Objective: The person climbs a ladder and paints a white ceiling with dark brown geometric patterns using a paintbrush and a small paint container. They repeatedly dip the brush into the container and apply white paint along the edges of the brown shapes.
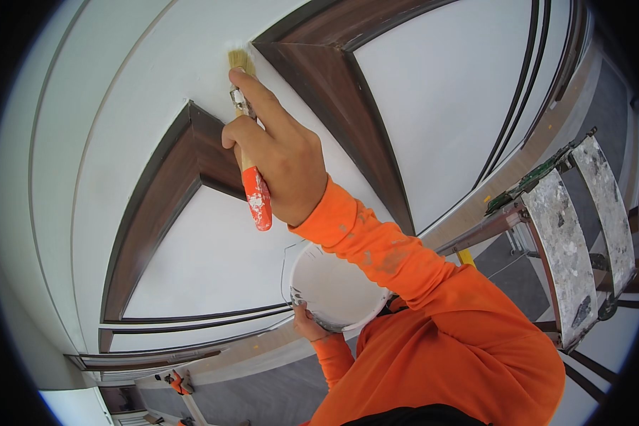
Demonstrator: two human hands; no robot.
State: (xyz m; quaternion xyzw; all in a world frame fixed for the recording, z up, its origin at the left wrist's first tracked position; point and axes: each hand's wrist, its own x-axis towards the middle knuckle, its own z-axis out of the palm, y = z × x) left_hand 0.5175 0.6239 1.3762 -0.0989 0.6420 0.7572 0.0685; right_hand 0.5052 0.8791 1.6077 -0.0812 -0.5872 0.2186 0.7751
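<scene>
My right hand (284, 160) is raised and closed around a paintbrush (256, 199) with a red-ended, paint-spattered handle. The index finger lies along the brush toward its metal band. Pale bristles (238, 59) touch the white wall (192, 57) between two dark brown wood frames. Below, my left hand (307, 323) grips the rim of a white bucket (334, 287) against my body. Its inside is pale, and grey smears mark the side by my fingers. My right forearm covers part of the bucket.
Dark brown frames (348, 92) (156, 184) border white panels close to my right arm. A paint-spattered stepladder (557, 241) stands at the right. Far below, on the grey floor (263, 390), another person in orange (179, 383) is visible at the lower left.
</scene>
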